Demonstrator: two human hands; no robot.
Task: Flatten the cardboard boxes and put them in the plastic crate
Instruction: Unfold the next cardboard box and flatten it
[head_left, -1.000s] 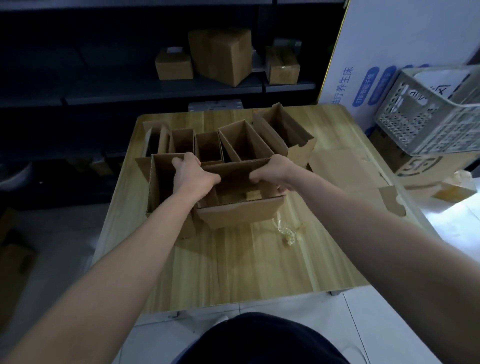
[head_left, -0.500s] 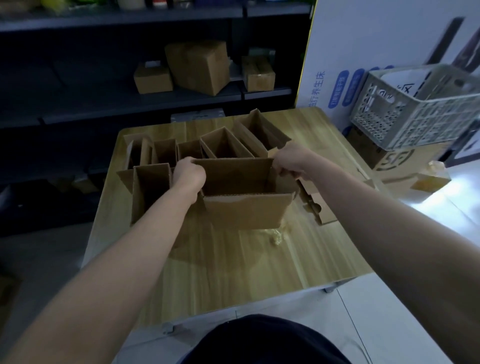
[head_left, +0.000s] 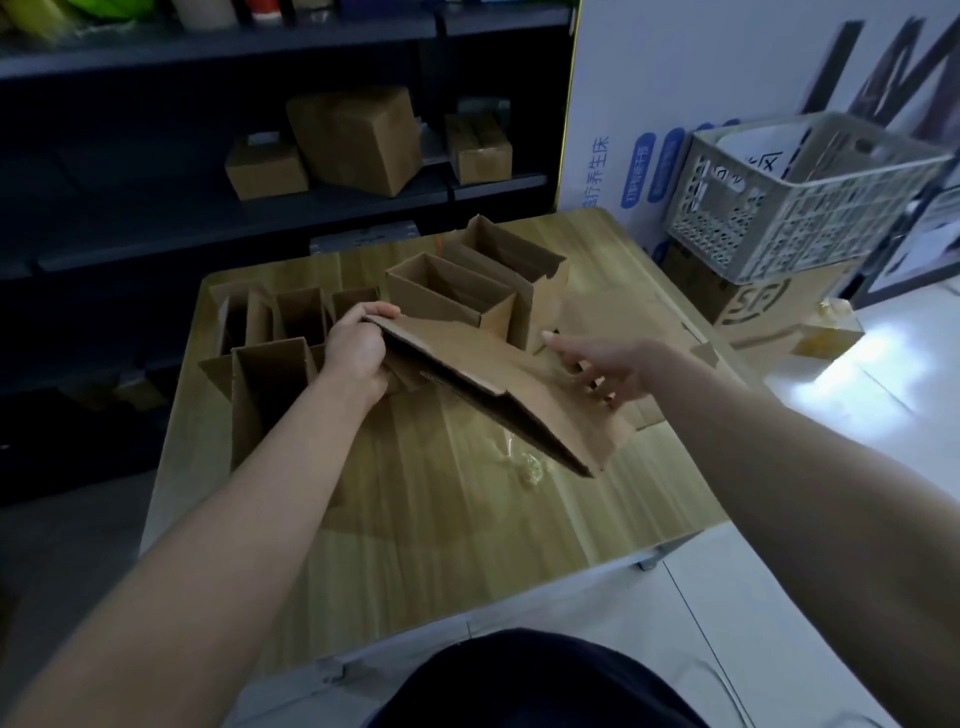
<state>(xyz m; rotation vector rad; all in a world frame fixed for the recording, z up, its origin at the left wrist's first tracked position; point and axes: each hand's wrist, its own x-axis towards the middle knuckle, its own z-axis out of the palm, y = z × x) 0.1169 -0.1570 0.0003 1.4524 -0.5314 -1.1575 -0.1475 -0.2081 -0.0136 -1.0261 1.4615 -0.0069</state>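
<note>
One flattened box (head_left: 488, 374), open half a second ago, tilts over the counter (head_left: 441, 519): left grip (head_left: 358, 353) grasping its end, right grip (head_left: 618, 369) released, flat on it. Six open boxes (head_left: 270, 384) beyond; one crate (head_left: 779, 228) rightward.

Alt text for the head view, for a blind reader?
A person's left hand grips a nearly flattened cardboard box over a wooden table, the right hand touching it. Open boxes stand behind; a plastic crate sits at right.

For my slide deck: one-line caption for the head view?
Box nearly flat: left hand grips the cardboard box over the wooden table, right hand open alongside, plastic crate at right.
</note>
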